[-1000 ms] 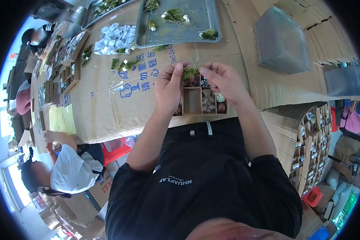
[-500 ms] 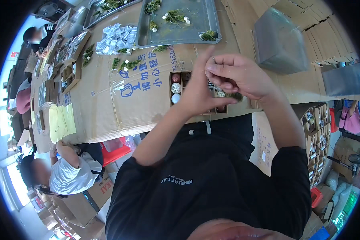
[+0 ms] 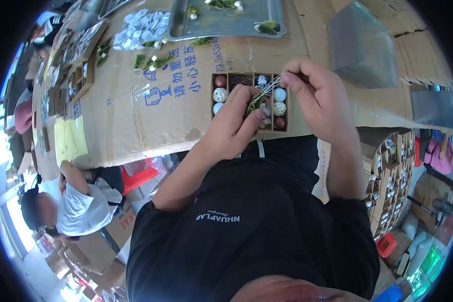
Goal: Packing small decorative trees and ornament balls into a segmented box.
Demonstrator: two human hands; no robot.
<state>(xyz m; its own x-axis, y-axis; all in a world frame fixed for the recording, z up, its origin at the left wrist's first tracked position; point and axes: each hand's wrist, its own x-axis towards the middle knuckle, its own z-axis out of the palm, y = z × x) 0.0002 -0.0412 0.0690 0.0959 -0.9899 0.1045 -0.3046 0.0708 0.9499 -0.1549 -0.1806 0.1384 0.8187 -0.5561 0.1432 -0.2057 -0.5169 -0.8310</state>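
A divided cardboard box (image 3: 228, 82) lies before me. Its compartments hold reddish-brown, white and patterned balls and a white-tipped pine cone (image 3: 262, 81). Over its middle, my left hand (image 3: 230, 123) is closed on a clump of green moss (image 3: 254, 104), thumb and fingers on either side. Thin white strings (image 3: 273, 85) run from the moss up to my right hand (image 3: 314, 95), whose thumb and forefinger pinch their ends above the box's right edge. My left hand hides part of the box's near left side.
A metal tray (image 3: 226, 29) with moss pieces stands beyond the box. Left of it are silvery packets (image 3: 142, 30) and loose moss (image 3: 158, 62). A clear plastic bin (image 3: 362, 48) stands at right. A co-worker in a white shirt (image 3: 83, 209) sits at left.
My hands were close together over the box. Now they are apart: the left is lower with the moss showing, and the right has moved rightward, with the strings stretched between them.
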